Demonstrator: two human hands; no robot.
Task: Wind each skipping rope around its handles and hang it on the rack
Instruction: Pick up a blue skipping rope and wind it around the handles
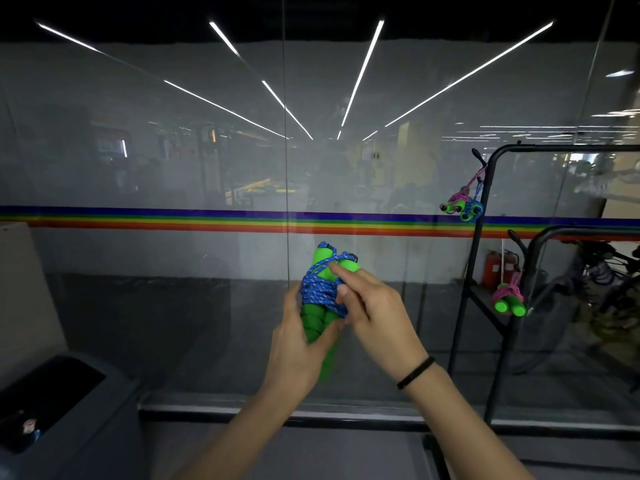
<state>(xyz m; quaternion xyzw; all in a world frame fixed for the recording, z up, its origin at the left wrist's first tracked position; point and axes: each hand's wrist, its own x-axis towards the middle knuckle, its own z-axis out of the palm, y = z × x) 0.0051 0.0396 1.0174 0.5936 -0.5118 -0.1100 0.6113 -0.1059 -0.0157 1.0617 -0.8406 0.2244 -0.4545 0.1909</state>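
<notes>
HEAD | left hand (298, 344): curled round lower half of paired handles (323, 263) | right hand (377, 313): fingertips pinch rope (315, 292) at coil | bundle: mid-air, well left of rack (479, 258) | handling: likely light; cord soft, coil may loosen; grip across coil and handles.

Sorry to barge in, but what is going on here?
A person is bundling a skipping rope. The left hand grips the two green handles together, the blue rope wound around their upper part, and the right hand pinches the rope at the wraps. It is not yet hung. On the rack at right hang a pink bundle, a blue bundle and a second pink bundle lower down.
</notes>
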